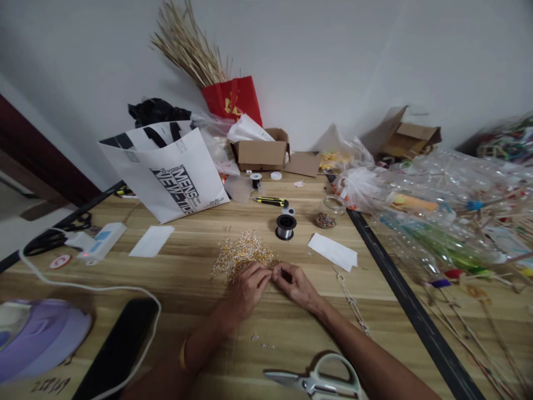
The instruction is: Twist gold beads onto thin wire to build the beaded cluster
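Observation:
My left hand [250, 284] and my right hand [295, 284] meet fingertip to fingertip over the wooden table. Both are closed in a pinch, and whatever lies between the fingers is too small to make out. Just behind my left hand spreads a pile of small gold and clear beads [244, 250], partly covered by that hand. A spool of fine wire or clear line [285, 226] stands beyond my right hand. Nearer me on the wood lie a few clear beads [266, 346]. To the right of my right forearm rests a beaded strand [352, 303] with a ring at its end.
Scissors [316, 380] lie at the front. A glass jar [328, 214], a folded white paper [333, 250] and a yellow-black utility knife [270, 201] lie farther back. At left are a white bag [162, 172], a power strip [102, 243] and a phone [119, 344]. Plastic bottles [441, 222] crowd the right.

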Available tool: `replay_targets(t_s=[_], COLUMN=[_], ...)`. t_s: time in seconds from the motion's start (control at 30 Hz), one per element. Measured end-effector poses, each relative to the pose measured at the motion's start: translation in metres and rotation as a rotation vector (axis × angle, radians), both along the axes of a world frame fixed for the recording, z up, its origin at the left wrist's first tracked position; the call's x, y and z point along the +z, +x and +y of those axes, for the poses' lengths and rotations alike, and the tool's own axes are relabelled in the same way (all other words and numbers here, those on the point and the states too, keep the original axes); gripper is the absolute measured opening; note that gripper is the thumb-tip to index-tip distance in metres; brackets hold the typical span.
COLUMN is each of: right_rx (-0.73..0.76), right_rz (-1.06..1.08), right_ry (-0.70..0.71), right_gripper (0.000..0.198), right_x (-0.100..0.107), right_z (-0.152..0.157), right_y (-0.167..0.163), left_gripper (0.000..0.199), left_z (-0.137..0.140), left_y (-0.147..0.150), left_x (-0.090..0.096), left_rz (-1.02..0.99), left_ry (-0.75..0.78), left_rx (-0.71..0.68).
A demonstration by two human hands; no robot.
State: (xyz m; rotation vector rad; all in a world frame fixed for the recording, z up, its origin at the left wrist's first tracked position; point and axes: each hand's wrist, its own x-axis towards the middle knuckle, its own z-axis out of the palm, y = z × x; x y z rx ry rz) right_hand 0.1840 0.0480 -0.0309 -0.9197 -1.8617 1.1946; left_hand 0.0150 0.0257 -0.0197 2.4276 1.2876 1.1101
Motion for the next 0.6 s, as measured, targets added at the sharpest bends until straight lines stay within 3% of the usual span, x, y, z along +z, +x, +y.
replay_targets(t_s=[0.4, 0.6], right_rx=[-0.077, -0.067], right_rz=[-0.023, -0.026], right_ry=[0.128, 0.235], right_gripper=[0.014, 0.016], right_x=[-0.0031, 0.0002], right_z=[0.0005, 0.0007], right_y=[0.0002, 0.0001], left_gripper=[0.010, 0.009], left_z=[0.0075, 0.0105], left_y=[-0.0013, -0.0014], left_x=[0.0008, -0.0025], left_rz=[-0.082, -0.216], left_ry=[-0.292, -0.391], left_rx=[0.062, 0.044])
